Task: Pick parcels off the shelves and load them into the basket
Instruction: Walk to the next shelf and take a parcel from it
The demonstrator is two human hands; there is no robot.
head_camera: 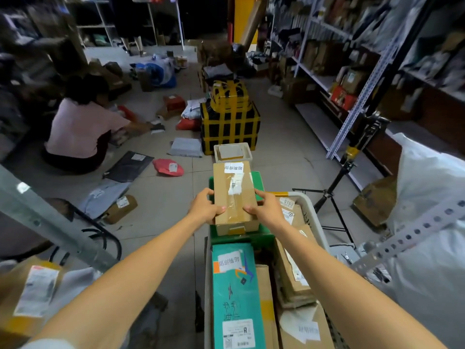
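At the lower left lies a cardboard parcel (pixel 32 293) with a white label, beside a slanted metal shelf post (pixel 50 217). Farther back, a seated person in a pink top (pixel 80 129) reaches toward packets scattered on the tiled floor. Nearer the wearer lie a dark mailer bag (pixel 128 166), a small brown box (pixel 120 207) and a red pouch (pixel 168 167).

In the middle, the left hand (pixel 205 206) grips the left edge of a taped cardboard box (pixel 234 195), fingers curled around its side and thumb on top. The right hand (pixel 266 210) clasps the opposite edge in the same way. The box (it carries a white sticker with printed characters and a torn shipping label) sits over the far end of the basket (pixel 314 212), above a green carton (pixel 241 239). Whether it touches the carton cannot be told.

The basket already holds a teal box (pixel 236 293) on its left side and several brown parcels (pixel 292 273) to the right. Just beyond the held box stands a white tray (pixel 232 152), and behind that is a stack of black boxes strapped with yellow tape (pixel 230 127).

To the right stands a black tripod (pixel 334 195), then white metal shelves (pixel 352 71) crowded with parcels. A large white sack (pixel 432 197) is at the far right edge.
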